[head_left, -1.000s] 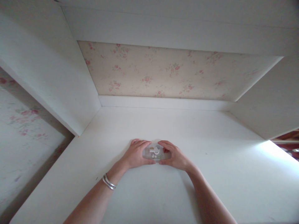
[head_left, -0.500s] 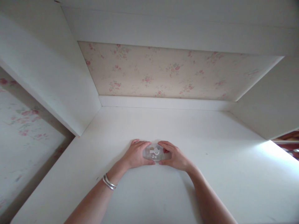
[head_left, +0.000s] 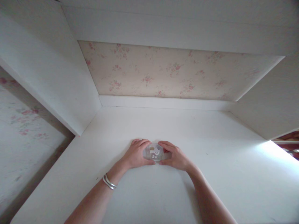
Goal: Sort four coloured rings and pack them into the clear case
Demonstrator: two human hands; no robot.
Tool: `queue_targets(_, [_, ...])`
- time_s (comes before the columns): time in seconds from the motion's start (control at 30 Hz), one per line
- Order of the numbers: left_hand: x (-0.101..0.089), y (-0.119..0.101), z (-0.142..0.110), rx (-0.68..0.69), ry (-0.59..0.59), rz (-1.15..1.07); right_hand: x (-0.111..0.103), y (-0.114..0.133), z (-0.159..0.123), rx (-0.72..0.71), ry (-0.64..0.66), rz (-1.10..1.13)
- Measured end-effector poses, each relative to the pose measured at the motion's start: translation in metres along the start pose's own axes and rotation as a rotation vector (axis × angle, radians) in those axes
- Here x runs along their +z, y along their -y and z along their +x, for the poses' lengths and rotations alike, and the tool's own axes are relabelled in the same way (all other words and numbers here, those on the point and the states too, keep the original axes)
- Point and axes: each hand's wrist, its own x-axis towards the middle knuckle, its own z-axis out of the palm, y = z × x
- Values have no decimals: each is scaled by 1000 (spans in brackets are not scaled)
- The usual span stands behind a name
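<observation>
A small clear plastic case [head_left: 154, 152] with pale small parts inside rests on the white shelf surface [head_left: 210, 186]. My left hand [head_left: 136, 154] curls round its left end, fingers over the top edge and thumb below. My right hand [head_left: 175, 157] grips its right end the same way. Both hands rest on the surface. A silver bracelet [head_left: 109, 182] sits on my left wrist.
White side panels [head_left: 58, 84] stand to the left and right of the surface, and a white board [head_left: 163, 28] runs overhead. The back wall [head_left: 163, 71] has rose-patterned wallpaper. More floral wallpaper shows at the far left, and something red at the right edge [head_left: 289, 144].
</observation>
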Motion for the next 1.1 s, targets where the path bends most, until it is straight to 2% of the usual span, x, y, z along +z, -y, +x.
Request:
queue_targets(0.47, [1, -1, 1, -26, -6, -32, -2, 6, -1, 94, -15, -79])
queue_targets(0.7, [1, -1, 1, -46, 26, -70, -3, 11, -1, 89, -3, -115])
queue_targets(1.1, [1, -5, 2, -62, 11, -45, 0, 15, 0, 109, -20, -147])
